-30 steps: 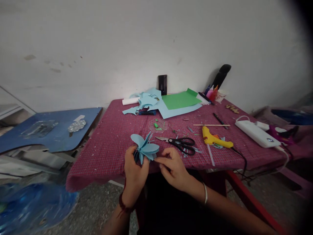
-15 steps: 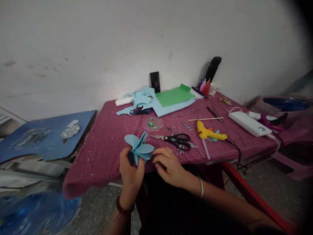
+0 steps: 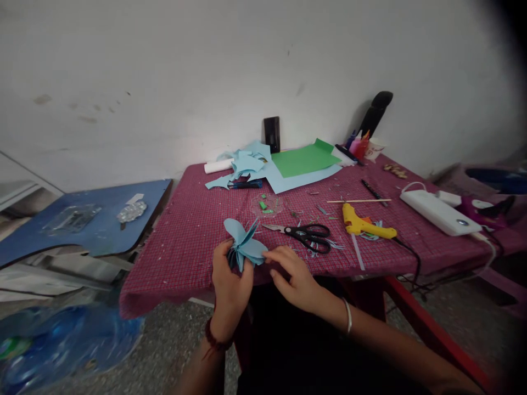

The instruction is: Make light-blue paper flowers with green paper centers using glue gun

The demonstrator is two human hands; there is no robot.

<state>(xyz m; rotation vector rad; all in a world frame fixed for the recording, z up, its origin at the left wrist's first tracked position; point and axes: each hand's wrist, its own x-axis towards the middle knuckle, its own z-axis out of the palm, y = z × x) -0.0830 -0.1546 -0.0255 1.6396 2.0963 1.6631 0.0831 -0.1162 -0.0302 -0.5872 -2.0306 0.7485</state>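
Observation:
A blue paper flower (image 3: 246,246) with several rounded petals is held over the table's front edge. My left hand (image 3: 231,282) grips its base from the left, thumb in front and fingers behind. On the other side, my right hand (image 3: 297,278) touches the edge of the right petal with a fingertip; its thumb and fingers are apart. Just beyond the hands lie black-handled scissors (image 3: 307,235) with partly spread handles, pointing left. To their right rests a yellow glue gun (image 3: 364,224) with a clear glue stick in front of it.
The table has a red checked cloth (image 3: 181,236). Green paper (image 3: 304,159) and blue paper scraps (image 3: 242,164) lie at the back, near a phone (image 3: 272,134) against the wall. A wooden stick (image 3: 358,201), a white power bank (image 3: 438,211) and paper trimmings (image 3: 317,246) are on the right.
The view has swung slightly left, so everything sits further right in the picture. My right fingertip has come onto the flower's right petal; the left hand keeps its hold.

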